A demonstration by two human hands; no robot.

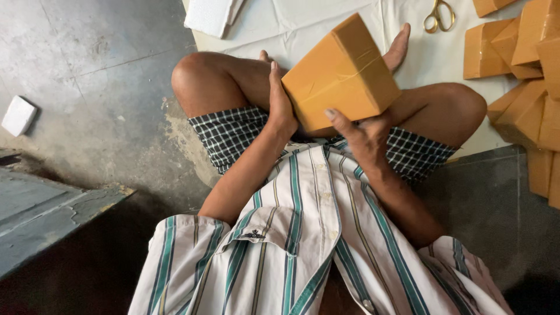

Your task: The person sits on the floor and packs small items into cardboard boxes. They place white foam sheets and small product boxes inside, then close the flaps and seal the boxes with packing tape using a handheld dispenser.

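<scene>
While sitting cross-legged on the floor, the person has an orange box (341, 73) up over the lap, long axis tilted up and away toward the upper right. Left hand (281, 105) lies flat against its left side, right hand (364, 131) cups underneath, thumb on the face. Further out: box stack (525, 64), scissors (438, 15) on white cloth (326, 14).

A striped short-sleeved shirt (315, 245) with a chest pocket, and checked shorts (233, 134).

orange-brown taped cardboard box (341, 73), closed, tilted on edge above the lap.
</scene>
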